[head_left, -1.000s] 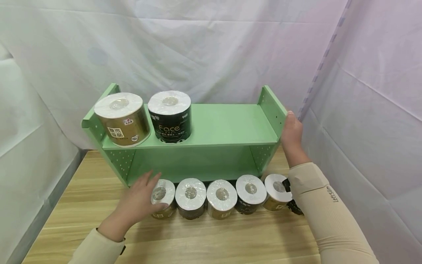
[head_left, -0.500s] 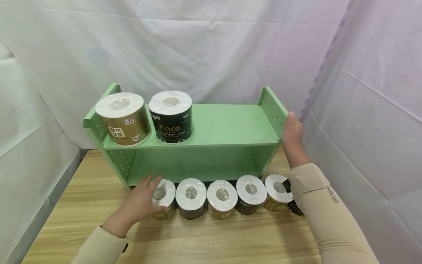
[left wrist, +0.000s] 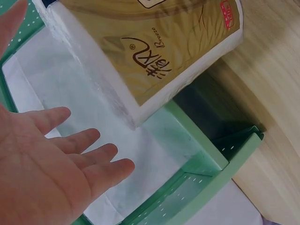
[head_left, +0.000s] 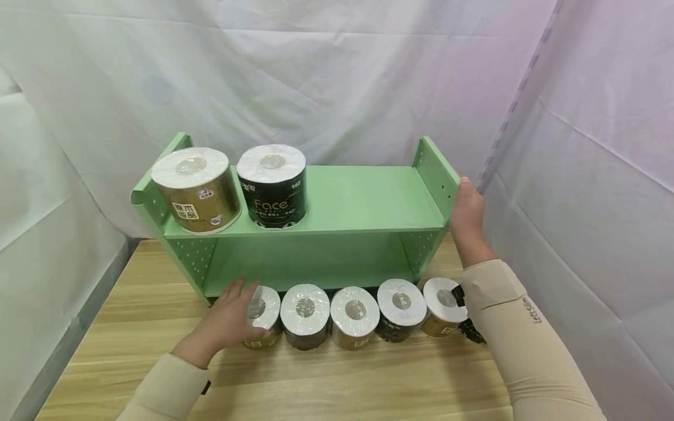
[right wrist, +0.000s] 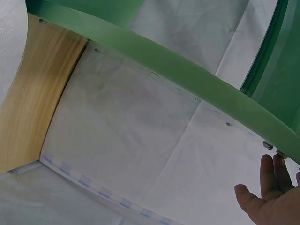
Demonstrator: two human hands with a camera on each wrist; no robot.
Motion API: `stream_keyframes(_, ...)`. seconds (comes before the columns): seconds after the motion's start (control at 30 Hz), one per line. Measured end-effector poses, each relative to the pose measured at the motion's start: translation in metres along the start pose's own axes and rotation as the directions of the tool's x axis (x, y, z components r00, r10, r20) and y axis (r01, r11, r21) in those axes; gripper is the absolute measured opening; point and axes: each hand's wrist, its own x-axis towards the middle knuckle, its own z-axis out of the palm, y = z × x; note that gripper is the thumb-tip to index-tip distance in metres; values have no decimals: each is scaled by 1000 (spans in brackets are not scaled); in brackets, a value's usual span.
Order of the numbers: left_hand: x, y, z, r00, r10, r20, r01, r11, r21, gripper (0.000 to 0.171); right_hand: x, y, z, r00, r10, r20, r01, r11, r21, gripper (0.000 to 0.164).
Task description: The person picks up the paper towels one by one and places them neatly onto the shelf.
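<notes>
The gold-wrapped tissue roll (head_left: pixel 270 307) stands upright on the wood-grain table (head_left: pixel 342 386), left end of the row in front of the shelf. Your left hand (head_left: pixel 226 320) is beside it, fingers spread wide, holding nothing; can't tell if skin touches wrapper. Rightward, packed close: dark-wrapped roll (head_left: pixel 305 310), 2nd gold roll (head_left: pixel 355 316), black-wrapped roll (head_left: pixel 401 307), 3rd gold roll (head_left: pixel 441 304), then a black-patterned item (head_left: pixel 470 330) partly hidden by your right sleeve (head_left: pixel 521 327). Main risk, my judgement: with neighbours that close, a hand tightening on the end roll could bump the dark-wrapped roll and shift the row. Film looks glossy, so a fingertip-only pinch may slip; broad palm contact is safer. Behind sits the green 2-tier shelf (head_left: pixel 368 199); its upper board carries 2 upright rolls at the left, a gold Chinese-labelled roll (head_left: pixel 197 196) and a black Face roll (head_left: pixel 272 202). Your right hand (head_left: pixel 467 213) rests against the outer side of the right side panel (head_left: pixel 436 182), fingers extended, no wrap-around visible. Uneven pressure there could slide or twist the unit and jolt the top 2; anything raised too near could clip the board's front edge. White cloth (head_left: pixel 337 88) hangs behind.
</notes>
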Motion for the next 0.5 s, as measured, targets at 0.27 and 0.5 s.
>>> stream_keyframes(0.27,4,-1,2,999,-17,45,18,1000,-3,107,-1,-1,0,1000,-11,11,11,1000,2,50)
stream_keyframes(0.5,5,-3,5,998,-25,57,25,1000,-5,108,0,1,0,1000,-15,-5,15,1000,9,51)
